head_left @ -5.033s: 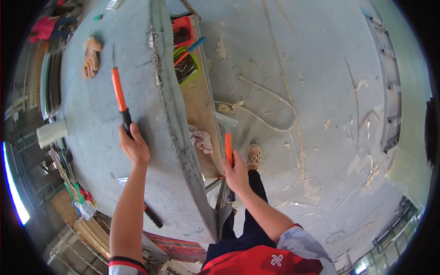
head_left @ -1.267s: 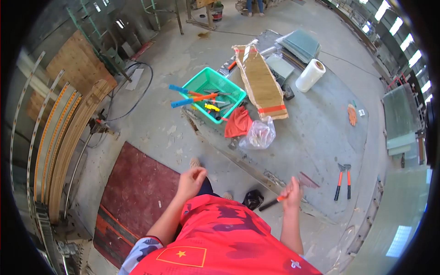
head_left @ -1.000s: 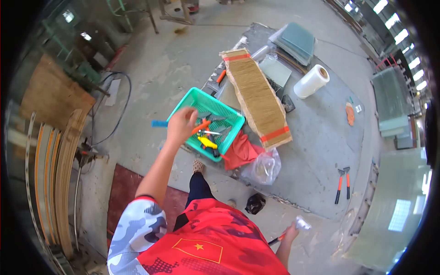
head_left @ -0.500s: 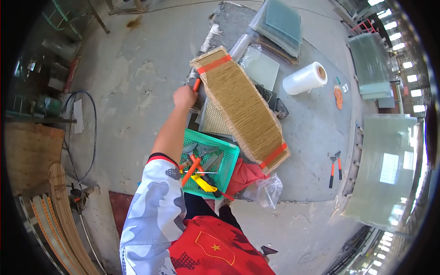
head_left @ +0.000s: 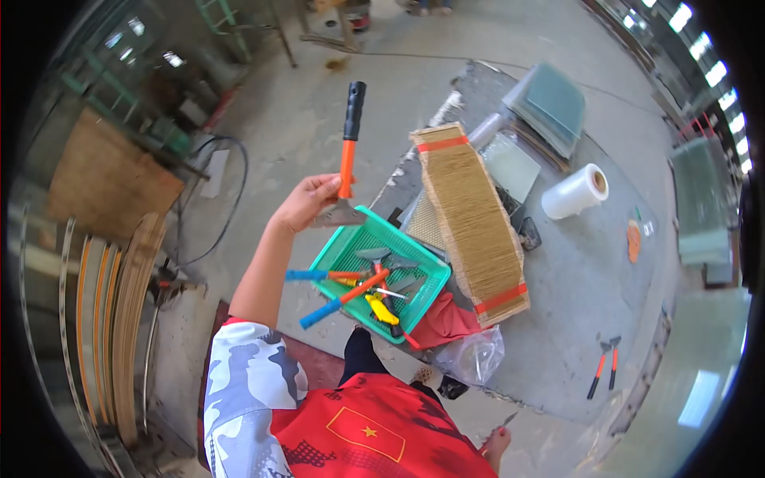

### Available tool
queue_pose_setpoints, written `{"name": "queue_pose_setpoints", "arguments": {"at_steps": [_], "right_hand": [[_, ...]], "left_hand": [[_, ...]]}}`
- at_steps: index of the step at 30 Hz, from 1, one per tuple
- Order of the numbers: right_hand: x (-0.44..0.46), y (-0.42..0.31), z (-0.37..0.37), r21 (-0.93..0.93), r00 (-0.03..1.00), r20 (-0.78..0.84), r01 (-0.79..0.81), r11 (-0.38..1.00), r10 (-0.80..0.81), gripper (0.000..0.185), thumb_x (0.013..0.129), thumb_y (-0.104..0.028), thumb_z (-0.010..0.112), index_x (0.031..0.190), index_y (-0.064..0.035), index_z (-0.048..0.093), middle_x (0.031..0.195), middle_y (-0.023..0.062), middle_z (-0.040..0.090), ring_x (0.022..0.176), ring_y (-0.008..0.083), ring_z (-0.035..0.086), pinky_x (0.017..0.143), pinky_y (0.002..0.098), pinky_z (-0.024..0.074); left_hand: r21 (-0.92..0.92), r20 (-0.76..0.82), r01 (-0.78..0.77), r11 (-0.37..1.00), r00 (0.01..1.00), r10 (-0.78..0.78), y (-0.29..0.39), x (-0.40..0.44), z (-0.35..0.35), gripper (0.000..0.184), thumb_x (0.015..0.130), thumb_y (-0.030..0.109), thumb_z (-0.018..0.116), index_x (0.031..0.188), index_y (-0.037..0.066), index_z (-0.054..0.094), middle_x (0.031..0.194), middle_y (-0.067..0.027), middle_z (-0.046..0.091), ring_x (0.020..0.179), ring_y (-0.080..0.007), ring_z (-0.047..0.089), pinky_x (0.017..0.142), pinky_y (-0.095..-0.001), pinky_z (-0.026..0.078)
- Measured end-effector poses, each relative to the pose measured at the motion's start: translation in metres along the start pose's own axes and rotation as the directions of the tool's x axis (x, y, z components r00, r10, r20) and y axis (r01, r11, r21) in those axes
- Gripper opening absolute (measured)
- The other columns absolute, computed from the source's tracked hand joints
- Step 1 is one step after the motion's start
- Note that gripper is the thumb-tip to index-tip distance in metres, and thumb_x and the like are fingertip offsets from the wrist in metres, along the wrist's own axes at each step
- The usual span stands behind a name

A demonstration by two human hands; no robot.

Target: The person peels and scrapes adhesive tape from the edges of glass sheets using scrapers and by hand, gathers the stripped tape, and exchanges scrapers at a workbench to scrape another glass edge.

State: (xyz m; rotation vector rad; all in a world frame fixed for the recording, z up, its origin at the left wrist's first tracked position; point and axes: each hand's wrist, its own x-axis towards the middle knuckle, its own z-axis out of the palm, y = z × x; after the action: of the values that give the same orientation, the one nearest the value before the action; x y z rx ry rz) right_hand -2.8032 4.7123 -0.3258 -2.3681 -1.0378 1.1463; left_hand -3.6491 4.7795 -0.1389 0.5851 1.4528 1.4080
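My left hand [head_left: 307,205] is closed on a scraper [head_left: 349,151], pinching its orange shaft just above the wide metal blade. The scraper's black grip points away from me, and its blade is beside the far left corner of a green plastic basket [head_left: 331,248]. Several tools lie in the basket, among them a yellow-handled tool [head_left: 381,309] and tools with orange and blue handles [head_left: 343,299]. At the lower right, my right hand [head_left: 498,444] is partly hidden by my shirt. Its fingers are closed on a tool with a grey blade [head_left: 510,418].
A long brown woven mat [head_left: 478,223] with red bands lies on the grey table [head_left: 566,319]. Around it are a plastic film roll [head_left: 574,193], stacked glass sheets [head_left: 546,103], two scrapers [head_left: 606,366], an orange glove [head_left: 633,240], a red cloth [head_left: 446,320] and clear plastic [head_left: 476,354].
My left hand has brought the scraper from beside the mat to the basket's far left corner, its handle now upright in view. My right hand has come into view at the lower right.
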Motion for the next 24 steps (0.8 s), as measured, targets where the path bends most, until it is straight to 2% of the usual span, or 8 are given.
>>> {"name": "queue_pose_setpoints", "arguments": {"at_steps": [5,7,9,12,16,19,21,24], "right_hand": [[0.221,-0.04,-0.029,-0.499,0.882,-0.034,0.391,0.773,-0.469,0.022,0.09,-0.015,0.06,0.105,0.0014,0.061,0.1,0.0204,0.067,0.097,0.038,0.063,0.088,0.0477,0.048],[0.261,-0.082,-0.038,-0.446,0.722,-0.011,0.616,0.649,-0.692,0.031,0.093,-0.019,0.059,0.116,0.0008,0.061,0.106,0.0239,0.066,0.102,0.0409,0.062,0.09,0.0488,0.048],[0.272,-0.128,-0.05,-0.445,0.771,-0.038,0.557,0.701,-0.636,0.038,0.094,-0.023,0.06,0.124,0.0009,0.059,0.109,0.0218,0.066,0.106,0.0387,0.063,0.093,0.0469,0.0485],[0.269,-0.172,-0.054,-0.358,0.508,-0.181,0.764,0.537,-0.842,0.042,0.096,-0.024,0.062,0.131,-0.0008,0.057,0.113,0.0191,0.067,0.108,0.0351,0.064,0.093,0.0432,0.0502],[0.085,-0.257,-0.051,0.114,0.438,0.12,0.885,0.451,-0.891,0.033,0.098,-0.017,0.062,0.127,-0.0003,0.06,0.119,0.0158,0.066,0.104,0.0233,0.066,0.088,0.0342,0.0534],[-0.099,-0.263,-0.049,0.617,0.147,0.463,0.654,0.437,-0.874,0.027,0.098,-0.013,0.062,0.121,0.0015,0.062,0.118,0.0113,0.065,0.103,0.0193,0.064,0.09,0.0334,0.0535],[-0.193,-0.238,-0.056,0.766,-0.165,0.39,0.604,0.22,-0.906,0.028,0.094,-0.012,0.066,0.119,0.0016,0.062,0.117,0.012,0.065,0.104,0.0223,0.064,0.094,0.0364,0.0513],[-0.303,-0.201,-0.087,0.672,-0.612,-0.061,0.559,-0.486,-0.788,0.031,0.088,-0.013,0.07,0.117,-0.0036,0.064,0.122,0.0128,0.063,0.112,0.028,0.06,0.097,0.0413,0.0475]], "left_hand": [[-0.185,-0.059,-0.185,0.965,0.982,0.177,-0.013,-0.166,0.117,0.041,0.104,0.031,0.054,0.125,-0.004,0.06,0.102,-0.0071,0.067,0.095,-0.0177,0.063,0.091,-0.0323,0.051],[-0.213,-0.043,-0.249,0.945,0.969,0.245,-0.027,-0.229,0.161,0.039,0.104,0.031,0.055,0.127,0.0,0.063,0.105,-0.0035,0.069,0.099,-0.0116,0.062,0.093,-0.0275,0.047],[-0.238,-0.143,-0.327,0.915,0.943,0.3,-0.03,-0.286,0.216,0.033,0.103,0.025,0.059,0.123,-0.001,0.064,0.101,-0.003,0.069,0.095,-0.0103,0.062,0.089,-0.0266,0.048],[0.03,-0.396,-0.329,0.944,0.863,0.313,-0.032,-0.365,0.28,0.02,0.089,0.012,0.075,0.104,0.0,0.068,0.092,-0.0009,0.068,0.083,-0.0104,0.062,0.079,-0.0271,0.051],[0.537,-0.639,-0.097,0.838,0.601,0.48,-0.041,-0.461,0.348,0.025,0.074,0.012,0.085,0.092,0.003,0.07,0.083,-0.0008,0.067,0.081,-0.0117,0.061,0.078,-0.0281,0.049],[0.776,-0.602,0.087,0.625,0.402,0.69,-0.066,-0.528,0.379,0.025,0.07,0.011,0.085,0.089,0.005,0.069,0.079,-0.0027,0.065,0.077,-0.0175,0.061,0.074,-0.0308,0.049],[0.815,-0.579,0.19,0.548,0.325,0.748,-0.083,-0.579,0.395,0.026,0.067,0.011,0.085,0.085,0.008,0.068,0.077,-0.0035,0.064,0.077,-0.0225,0.06,0.075,-0.0343,0.047],[0.842,-0.421,0.453,0.294,0.207,0.883,-0.118,-0.675,0.413,0.021,0.07,0.013,0.082,0.085,0.013,0.068,0.084,0.0013,0.064,0.082,-0.0205,0.06,0.084,-0.0375,0.043]]}}
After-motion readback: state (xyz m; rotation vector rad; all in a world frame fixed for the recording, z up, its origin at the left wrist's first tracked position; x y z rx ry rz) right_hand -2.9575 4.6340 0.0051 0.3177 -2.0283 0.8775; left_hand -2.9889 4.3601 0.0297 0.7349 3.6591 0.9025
